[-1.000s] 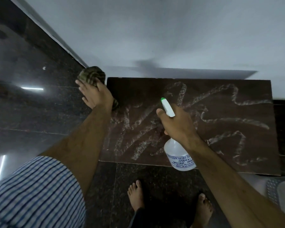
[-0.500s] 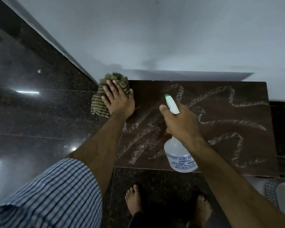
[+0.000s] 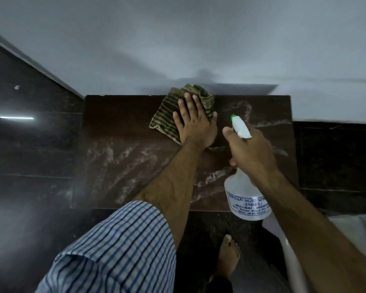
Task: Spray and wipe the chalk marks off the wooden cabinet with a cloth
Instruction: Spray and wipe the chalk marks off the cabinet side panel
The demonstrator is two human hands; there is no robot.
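My left-hand fingers [image 3: 190, 102] are spread flat, pressing down on the striped cloth [image 3: 167, 117] rather than gripping it, up near the back edge of the wooden cabinet [image 3: 106, 115] top. My right hand [image 3: 251, 153] is wrapped around the neck of the spray bottle [image 3: 245, 199], thumb up by the white head with its green nozzle pointing toward the far right corner. The bottle hangs just above the front right part of the top, not resting on it.

Looks like I'm mid-wipe here. The back left strip around the cloth reads clean, but smeary chalk marks [image 3: 123, 157] cover the front half, and fainter loops sit at the back right by the nozzle. I reckon the next move wants the cloth dragged forward through those wet-looking smears, maybe another squirt on the right first.

The cabinet stands against a plain pale wall [image 3: 178, 39], on a glossy dark stone floor [image 3: 25, 144]. My bare foot [image 3: 228, 256] is just in front.
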